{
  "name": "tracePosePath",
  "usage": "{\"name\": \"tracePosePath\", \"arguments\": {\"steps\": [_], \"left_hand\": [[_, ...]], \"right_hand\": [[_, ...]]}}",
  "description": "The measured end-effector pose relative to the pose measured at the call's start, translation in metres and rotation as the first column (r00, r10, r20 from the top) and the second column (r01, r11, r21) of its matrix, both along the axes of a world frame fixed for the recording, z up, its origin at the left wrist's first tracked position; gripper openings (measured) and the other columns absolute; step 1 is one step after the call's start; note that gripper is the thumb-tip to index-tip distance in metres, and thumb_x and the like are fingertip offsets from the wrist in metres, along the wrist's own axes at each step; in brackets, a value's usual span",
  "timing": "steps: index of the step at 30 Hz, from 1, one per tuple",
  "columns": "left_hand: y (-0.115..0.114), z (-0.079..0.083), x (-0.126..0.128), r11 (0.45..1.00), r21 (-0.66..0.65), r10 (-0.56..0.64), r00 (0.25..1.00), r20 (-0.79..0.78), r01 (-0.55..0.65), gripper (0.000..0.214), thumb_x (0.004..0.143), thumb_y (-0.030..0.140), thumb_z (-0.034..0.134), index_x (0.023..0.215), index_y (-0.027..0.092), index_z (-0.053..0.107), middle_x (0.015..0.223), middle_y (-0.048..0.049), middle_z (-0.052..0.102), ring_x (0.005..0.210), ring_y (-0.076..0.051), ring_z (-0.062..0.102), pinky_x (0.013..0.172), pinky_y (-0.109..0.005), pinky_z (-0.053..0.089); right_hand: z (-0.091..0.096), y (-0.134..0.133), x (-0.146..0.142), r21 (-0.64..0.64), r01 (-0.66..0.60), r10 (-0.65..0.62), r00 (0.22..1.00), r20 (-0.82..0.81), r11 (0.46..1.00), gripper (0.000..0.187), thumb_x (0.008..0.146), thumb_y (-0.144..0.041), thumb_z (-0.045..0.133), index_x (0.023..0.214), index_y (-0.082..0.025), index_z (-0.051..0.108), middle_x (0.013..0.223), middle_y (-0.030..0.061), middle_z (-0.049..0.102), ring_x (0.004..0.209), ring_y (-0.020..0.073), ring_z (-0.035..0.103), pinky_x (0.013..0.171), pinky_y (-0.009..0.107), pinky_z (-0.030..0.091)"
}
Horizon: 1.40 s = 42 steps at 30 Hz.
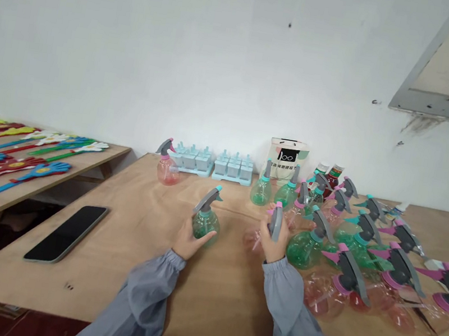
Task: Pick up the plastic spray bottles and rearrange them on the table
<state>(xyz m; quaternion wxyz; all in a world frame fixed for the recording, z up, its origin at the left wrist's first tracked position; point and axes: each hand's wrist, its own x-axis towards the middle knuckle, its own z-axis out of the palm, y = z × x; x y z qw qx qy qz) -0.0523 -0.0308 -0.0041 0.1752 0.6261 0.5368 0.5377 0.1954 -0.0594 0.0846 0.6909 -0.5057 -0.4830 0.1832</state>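
Note:
My left hand (191, 239) is wrapped round the lower body of a green spray bottle (208, 223), which has a grey and turquoise trigger head. Its thumb lies across the front of the bottle. Off to the right, my right hand (275, 241) grips the neck and grey trigger head of a pink spray bottle (253, 241), whose clear pink body shows to the left of the fingers. Both bottles look upright. Close to the right hand stands another green spray bottle (305, 249), and a pink spray bottle (328, 292) is nearer the front.
Several more pink and green spray bottles crowd the right side. One pink bottle (168, 171) stands at the back left beside light-blue ice-pop moulds (195, 160). A paper bag (288, 158) leans on the wall. A phone (67, 234) lies left; hand-shaped toys (45, 171) cover another table.

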Motion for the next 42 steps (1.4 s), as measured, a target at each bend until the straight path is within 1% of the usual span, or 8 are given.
{"name": "tracePosePath", "arguments": {"steps": [6, 11, 15, 27, 32, 35, 37, 42], "left_hand": [[0.0, 0.001, 0.0, 1.0, -0.008, 0.002, 1.0, -0.011, -0.002, 0.077, 0.066, 0.055, 0.081, 0.129, 0.023, 0.05, 0.122, -0.0118, 0.065, 0.115, -0.033, 0.065, 0.104, -0.056, 0.051], [0.0, 0.002, 0.001, 1.0, -0.02, 0.0, 1.0, -0.009, 0.0, 0.078, 0.065, 0.056, 0.081, 0.128, 0.02, 0.051, 0.119, -0.0138, 0.066, 0.115, -0.034, 0.065, 0.102, -0.057, 0.051], [-0.001, 0.003, 0.001, 1.0, -0.012, -0.007, 1.0, 0.0, 0.007, 0.076, 0.067, 0.055, 0.08, 0.128, 0.023, 0.05, 0.121, -0.0119, 0.065, 0.116, -0.033, 0.064, 0.104, -0.057, 0.049], [0.0, 0.003, 0.0, 1.0, 0.007, -0.028, 1.0, 0.01, 0.028, 0.076, 0.066, 0.057, 0.08, 0.126, 0.021, 0.05, 0.121, -0.0128, 0.064, 0.117, -0.034, 0.063, 0.105, -0.057, 0.048], [0.0, -0.001, 0.002, 0.998, 0.027, -0.054, 0.997, 0.049, 0.053, 0.077, 0.068, 0.057, 0.08, 0.128, 0.021, 0.048, 0.126, -0.0134, 0.062, 0.123, -0.034, 0.06, 0.11, -0.057, 0.045], [0.0, -0.005, 0.005, 0.994, 0.041, -0.103, 0.993, 0.065, 0.1, 0.077, 0.072, 0.056, 0.077, 0.133, 0.02, 0.044, 0.13, -0.0153, 0.06, 0.127, -0.034, 0.058, 0.112, -0.056, 0.043], [-0.001, -0.008, 0.009, 0.987, 0.053, -0.151, 0.988, 0.043, 0.148, 0.076, 0.077, 0.054, 0.073, 0.137, 0.022, 0.04, 0.132, -0.0151, 0.06, 0.127, -0.033, 0.058, 0.111, -0.055, 0.044], [-0.018, -0.026, 0.027, 0.966, 0.127, -0.208, 0.968, -0.14, 0.226, 0.072, 0.079, 0.053, 0.07, 0.139, 0.02, 0.045, 0.128, -0.0181, 0.062, 0.125, -0.037, 0.059, 0.107, -0.059, 0.045]], "right_hand": [[-0.029, 0.019, -0.007, -0.006, -0.064, 0.064, 0.998, 0.002, 0.998, 0.049, 0.069, -0.04, 0.079, 0.113, -0.025, 0.062, 0.098, 0.0053, 0.068, 0.094, 0.0253, 0.063, 0.092, 0.039, 0.047], [-0.054, 0.045, 0.007, -0.001, 0.194, -0.19, 0.963, 0.191, 0.981, 0.07, 0.061, -0.058, 0.082, 0.114, -0.019, 0.054, 0.114, 0.0144, 0.057, 0.117, 0.0331, 0.051, 0.105, 0.052, 0.039], [-0.068, 0.061, 0.015, 0.041, 0.271, -0.269, 0.9, 0.344, 0.962, 0.074, 0.068, -0.057, 0.075, 0.125, -0.016, 0.049, 0.12, 0.017, 0.048, 0.123, 0.0355, 0.045, 0.107, 0.056, 0.038], [-0.084, 0.083, 0.015, 0.011, 0.205, -0.198, 0.926, 0.321, 0.979, 0.092, 0.08, -0.069, 0.061, 0.148, -0.015, 0.033, 0.135, 0.0219, 0.049, 0.131, 0.0359, 0.045, 0.111, 0.058, 0.033], [-0.083, 0.07, 0.011, 0.268, 0.314, -0.388, 0.874, 0.294, 0.911, 0.08, 0.085, -0.062, 0.055, 0.145, -0.014, 0.032, 0.133, 0.0216, 0.044, 0.131, 0.0359, 0.043, 0.109, 0.062, 0.036], [-0.07, 0.052, -0.003, 0.445, 0.232, -0.386, 0.875, 0.292, 0.865, 0.067, 0.087, -0.058, 0.05, 0.139, -0.018, 0.037, 0.125, 0.0169, 0.046, 0.125, 0.0337, 0.048, 0.105, 0.06, 0.042], [-0.056, 0.038, -0.02, 0.463, 0.086, -0.276, 0.891, 0.36, 0.882, 0.064, 0.086, -0.056, 0.052, 0.138, -0.02, 0.039, 0.125, 0.0158, 0.047, 0.124, 0.0331, 0.05, 0.105, 0.059, 0.044], [-0.032, 0.014, -0.069, 0.24, -0.199, 0.049, 0.855, 0.517, 0.95, 0.096, 0.077, -0.052, 0.072, 0.151, -0.017, 0.023, 0.144, 0.0221, 0.044, 0.135, 0.0355, 0.047, 0.111, 0.058, 0.042]]}}
